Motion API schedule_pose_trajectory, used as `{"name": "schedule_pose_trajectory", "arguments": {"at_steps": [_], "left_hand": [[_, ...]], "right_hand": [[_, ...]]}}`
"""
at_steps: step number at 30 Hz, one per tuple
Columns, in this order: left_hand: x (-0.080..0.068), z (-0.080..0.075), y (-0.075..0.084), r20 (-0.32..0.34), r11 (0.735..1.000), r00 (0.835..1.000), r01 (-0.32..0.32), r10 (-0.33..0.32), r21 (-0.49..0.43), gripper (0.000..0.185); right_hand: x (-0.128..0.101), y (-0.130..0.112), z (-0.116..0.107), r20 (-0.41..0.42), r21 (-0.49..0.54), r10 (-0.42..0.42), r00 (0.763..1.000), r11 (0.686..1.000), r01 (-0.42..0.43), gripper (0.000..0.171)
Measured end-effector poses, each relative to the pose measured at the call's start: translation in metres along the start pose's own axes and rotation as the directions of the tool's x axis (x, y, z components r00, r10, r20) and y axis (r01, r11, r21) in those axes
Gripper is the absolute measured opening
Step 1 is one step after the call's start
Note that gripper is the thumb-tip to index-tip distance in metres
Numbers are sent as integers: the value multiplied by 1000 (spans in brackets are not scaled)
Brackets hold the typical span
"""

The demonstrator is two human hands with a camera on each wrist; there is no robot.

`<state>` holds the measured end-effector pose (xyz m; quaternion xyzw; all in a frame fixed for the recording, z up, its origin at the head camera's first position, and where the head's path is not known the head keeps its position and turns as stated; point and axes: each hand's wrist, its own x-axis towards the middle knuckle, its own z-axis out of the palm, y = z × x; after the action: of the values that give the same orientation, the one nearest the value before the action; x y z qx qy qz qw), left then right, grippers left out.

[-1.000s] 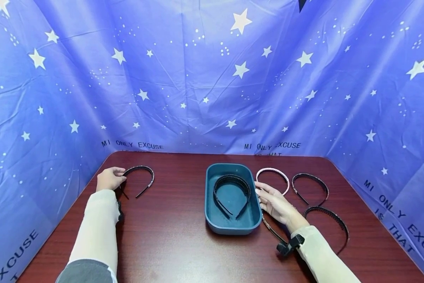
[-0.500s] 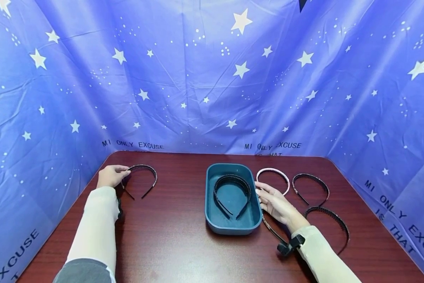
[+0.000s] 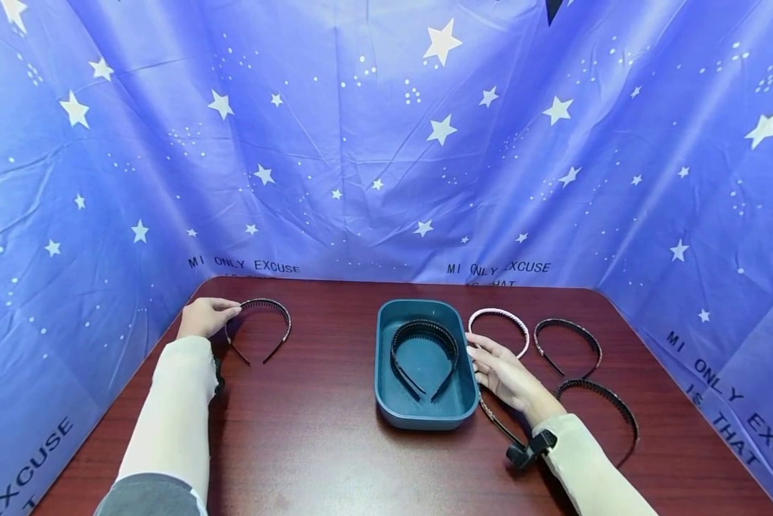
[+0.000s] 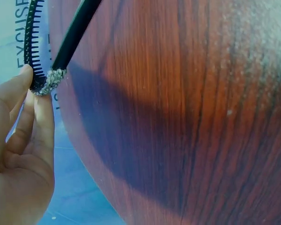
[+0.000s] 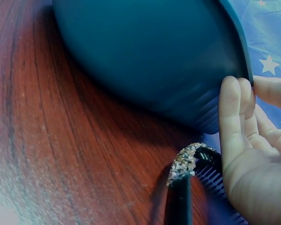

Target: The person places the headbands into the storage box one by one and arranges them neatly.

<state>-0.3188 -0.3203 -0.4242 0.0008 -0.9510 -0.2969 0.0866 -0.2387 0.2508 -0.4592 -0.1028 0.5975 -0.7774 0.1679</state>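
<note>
My left hand pinches a black headband by one side of its arch at the table's far left. In the left wrist view this headband shows comb teeth inside and a sparkly grey covering, between thumb and fingertips. My right hand holds the right side of a deep teal plastic bin. The right wrist view has the fingers against the bin's outer wall, with the thumb at its rim. Inside the bin lie black toothed headbands, overlapping.
Right of the bin lie a pink-and-white headband and two dark headbands. Another headband with a glittery covering lies under my right hand. A blue star-printed curtain surrounds the brown wooden table.
My left hand has shifted slightly right with the headband, whose open ends have swung rightward too. My right hand and the bin have stayed in place.
</note>
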Motion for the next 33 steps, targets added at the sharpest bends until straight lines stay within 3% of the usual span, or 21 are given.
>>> {"name": "schedule_pose_trajectory", "arguments": {"at_steps": [11,19,27,33], "left_hand": [[4,-1,4,21,999,1000,1,0,-35,34],[7,0,17,15,997,997,-74,75,-37,31],[11,-1,29,54,996,997,-57,61,-72,32],[13,-2,41,131,989,988,-69,86,-129,31]], "right_hand": [[0,1,-1,8,3,-11,1000,1000,11,59],[-1,1,0,1,-3,-7,1000,1000,7,58],[0,1,0,-5,-6,-2,1000,1000,2,58],[0,1,0,-10,2,-3,1000,1000,3,59]]}}
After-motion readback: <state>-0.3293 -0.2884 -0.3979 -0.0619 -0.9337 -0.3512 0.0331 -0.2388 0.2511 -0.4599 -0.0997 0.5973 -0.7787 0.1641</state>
